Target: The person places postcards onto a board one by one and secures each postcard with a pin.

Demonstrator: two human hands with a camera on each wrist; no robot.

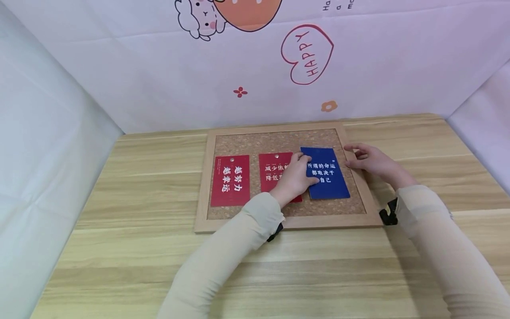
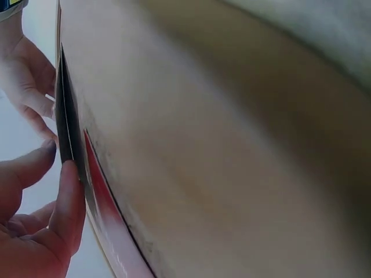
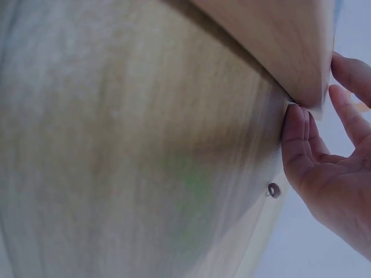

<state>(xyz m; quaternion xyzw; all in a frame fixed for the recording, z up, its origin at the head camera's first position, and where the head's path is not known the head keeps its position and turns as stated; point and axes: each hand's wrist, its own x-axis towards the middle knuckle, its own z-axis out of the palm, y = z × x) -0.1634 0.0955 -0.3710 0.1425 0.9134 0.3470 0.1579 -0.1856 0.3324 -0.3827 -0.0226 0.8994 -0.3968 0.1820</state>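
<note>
A blue card [image 1: 328, 175] with white writing lies on a wood-framed cork board [image 1: 255, 141], near its right side. My left hand [image 1: 294, 175] rests over the card's left edge. Its thumb and a finger touch the card's face, spread apart along that edge. In the left wrist view, the card [image 2: 68, 124] appears as a thin dark strip beside the fingertips. My right hand [image 1: 374, 163] is at the frame's right edge, thumb and fingers apart. From the right wrist, this hand [image 3: 333, 156] has its fingertips close against the frame [image 3: 290, 46], and no held thing shows.
Two red cards lie on the cork, one at the left [image 1: 231, 181] and one in the middle [image 1: 268, 164] partly under my left hand. Each has a pin near its top. A thumbtack [image 3: 274, 190] sits on the wooden tabletop [image 1: 131, 186]. A white printed cloth [image 1: 167, 84] hangs behind.
</note>
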